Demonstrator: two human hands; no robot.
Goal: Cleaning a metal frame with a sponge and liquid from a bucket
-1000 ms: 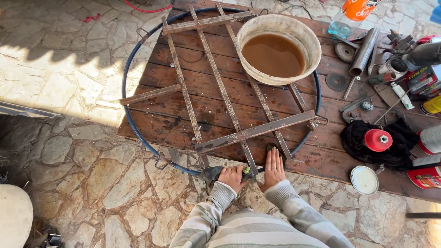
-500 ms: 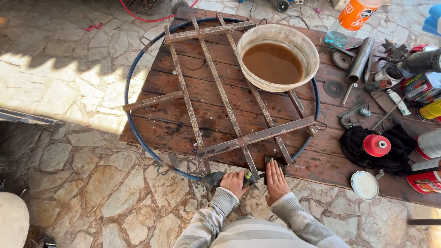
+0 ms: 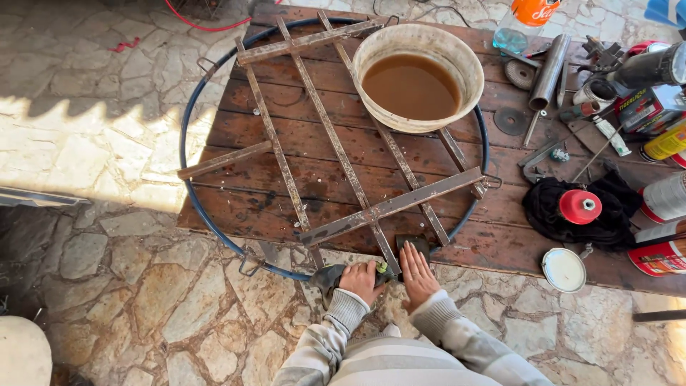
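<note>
The round metal grate (image 3: 336, 143), a blue hoop with rusty flat bars welded across it, lies flat on the wooden counter (image 3: 500, 236), its near edge hanging over the counter's front above the stone floor (image 3: 107, 236). The left hand (image 3: 361, 280) is clenched around a dark tool (image 3: 330, 275) at the hoop's near rim, just where a long bar meets it; what kind of tool it is I cannot tell. The right hand (image 3: 416, 275) lies open and flat, fingers spread, pressing on a small dark pad (image 3: 414, 244) at the counter's edge beside that same bar, grasping nothing.

The grate looks stiff and fairly heavy, steel all through, so it should not flex under pressure, though the overhang may let it tip or slide. The rust gives a rough, non-slip surface but also sharp flakes and edges. The best grip is probably on the hoop itself or at a crossing of two bars.

A white bowl (image 3: 421, 75) of brown liquid stands on the grate's far side, so any lifting or jolting could spill it
</note>
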